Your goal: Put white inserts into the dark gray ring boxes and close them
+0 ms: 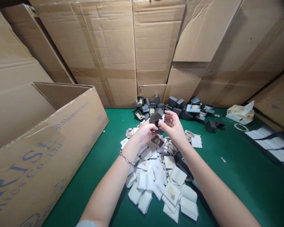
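Note:
My left hand (146, 132) is closed around a small dark grey gift box (156, 116), held tilted above the table. Against the box's right side, the thumb and fingers of my right hand (171, 124) pinch something white (161, 121), too small and covered to name. Below both hands spreads a heap of white paper packets (153, 170), some folded and some bearing a yellowish mark. Small brownish-grey inserts (159, 141) lie among them, partly hidden by my hands. Beyond my hands, several dark boxes (172, 102) are piled, some with lids raised.
A large open cardboard carton (80, 138) stands on the left of the green table (217, 189). Cardboard sheets (113, 47) form a wall behind. To the right are a tissue pack (240, 113), a white ring (241, 127) and white strips with black bands (272, 142).

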`<act>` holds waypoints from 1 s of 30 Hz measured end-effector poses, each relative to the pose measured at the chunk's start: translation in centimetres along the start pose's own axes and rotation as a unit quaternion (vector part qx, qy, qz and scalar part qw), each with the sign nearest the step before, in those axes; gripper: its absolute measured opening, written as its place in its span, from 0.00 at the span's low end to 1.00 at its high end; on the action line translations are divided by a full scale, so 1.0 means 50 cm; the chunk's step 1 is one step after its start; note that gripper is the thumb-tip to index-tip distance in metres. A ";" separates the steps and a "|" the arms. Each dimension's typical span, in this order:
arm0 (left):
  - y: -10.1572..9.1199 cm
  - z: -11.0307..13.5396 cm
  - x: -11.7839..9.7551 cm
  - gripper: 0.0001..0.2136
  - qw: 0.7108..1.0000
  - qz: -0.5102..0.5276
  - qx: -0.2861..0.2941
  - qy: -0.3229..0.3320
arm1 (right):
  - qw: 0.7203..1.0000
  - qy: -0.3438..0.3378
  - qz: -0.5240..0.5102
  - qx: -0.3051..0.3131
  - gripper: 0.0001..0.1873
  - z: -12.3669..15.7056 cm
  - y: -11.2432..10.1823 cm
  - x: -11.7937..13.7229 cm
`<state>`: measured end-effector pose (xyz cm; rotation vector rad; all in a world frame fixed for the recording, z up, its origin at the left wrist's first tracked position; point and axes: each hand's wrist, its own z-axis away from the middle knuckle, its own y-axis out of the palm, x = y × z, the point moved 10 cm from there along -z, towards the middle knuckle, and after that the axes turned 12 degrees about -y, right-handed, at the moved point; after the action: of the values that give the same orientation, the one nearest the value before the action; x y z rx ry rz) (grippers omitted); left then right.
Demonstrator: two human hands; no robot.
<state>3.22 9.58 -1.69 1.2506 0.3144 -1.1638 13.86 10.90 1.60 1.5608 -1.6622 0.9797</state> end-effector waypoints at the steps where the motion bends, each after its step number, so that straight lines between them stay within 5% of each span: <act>1: 0.001 0.001 0.001 0.17 1.000 -0.003 0.001 0.000 | 1.000 -0.004 0.000 0.000 0.28 0.000 0.000 0.000; 9: -0.001 0.000 0.002 0.13 1.000 0.026 -0.012 -0.003 | 1.000 -0.011 0.013 0.025 0.22 0.003 0.013 0.002; 14: 0.000 0.000 0.004 0.11 0.999 0.043 -0.007 -0.010 | 0.986 -0.064 0.135 0.071 0.11 0.004 0.022 0.033; 30: -0.003 0.004 -0.002 0.15 1.000 -0.005 -0.010 -0.011 | 0.949 -0.164 0.225 0.149 0.07 0.007 0.046 0.077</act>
<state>2.96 9.47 -1.64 1.2200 0.3149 -1.1792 11.27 8.65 4.48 1.6366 -2.2575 1.3077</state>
